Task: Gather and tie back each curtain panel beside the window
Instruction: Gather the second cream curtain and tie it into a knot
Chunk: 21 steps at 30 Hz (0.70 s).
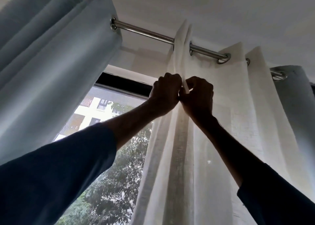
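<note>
Nearest the camera: dark blue sleeves (59, 170), both forearms raised. Beyond them, the left hand (165, 92) and right hand (198, 96), knuckles touching, each curled around a gathered fold high on the sheer white curtain panel (213, 139). A narrow white strip (186, 88) shows between them. The panel is translucent and slub-woven, hung by steel grommets on a steel rod (144, 31), right of the window (122, 81). A pale blue-grey curtain panel (51, 63) is bunched at left. Outside are trees (110, 182) and a building (92, 109).
</note>
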{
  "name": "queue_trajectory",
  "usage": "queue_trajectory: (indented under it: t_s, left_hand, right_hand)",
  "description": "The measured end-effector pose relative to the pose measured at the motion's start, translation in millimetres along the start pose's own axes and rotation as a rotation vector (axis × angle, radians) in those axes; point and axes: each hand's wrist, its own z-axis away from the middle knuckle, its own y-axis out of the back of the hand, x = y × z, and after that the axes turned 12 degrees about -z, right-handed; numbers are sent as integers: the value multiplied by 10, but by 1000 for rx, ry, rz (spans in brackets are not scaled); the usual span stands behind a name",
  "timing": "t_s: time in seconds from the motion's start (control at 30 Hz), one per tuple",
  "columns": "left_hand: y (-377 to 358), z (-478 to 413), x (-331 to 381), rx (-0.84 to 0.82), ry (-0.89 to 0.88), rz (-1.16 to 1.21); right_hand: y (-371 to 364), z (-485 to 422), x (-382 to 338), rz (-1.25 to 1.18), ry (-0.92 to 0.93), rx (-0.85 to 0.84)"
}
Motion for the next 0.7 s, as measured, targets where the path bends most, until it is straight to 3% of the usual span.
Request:
queue_trajectory:
  t_s: [0.17, 0.3, 0.37, 0.5, 0.57, 0.7]
  left_hand:
    - [46, -97, -94, -231, 77, 365]
    - [245, -139, -105, -455, 321, 768]
    - [261, -178, -119, -503, 388, 845]
    - [299, -268, -68, -500, 478, 835]
    - [286, -282, -39, -451, 464, 670]
    - [150, -233, -58, -360, 340, 363]
  right_hand:
    - [74, 15, 17, 63, 26, -13]
    - [19, 48, 23, 118, 100, -59]
    - [-2, 53, 19, 132, 118, -85]
    - [13, 129, -61, 161, 197, -168]
    - [26, 180, -83, 127, 234, -229]
    - [190, 154, 142, 76, 89, -306]
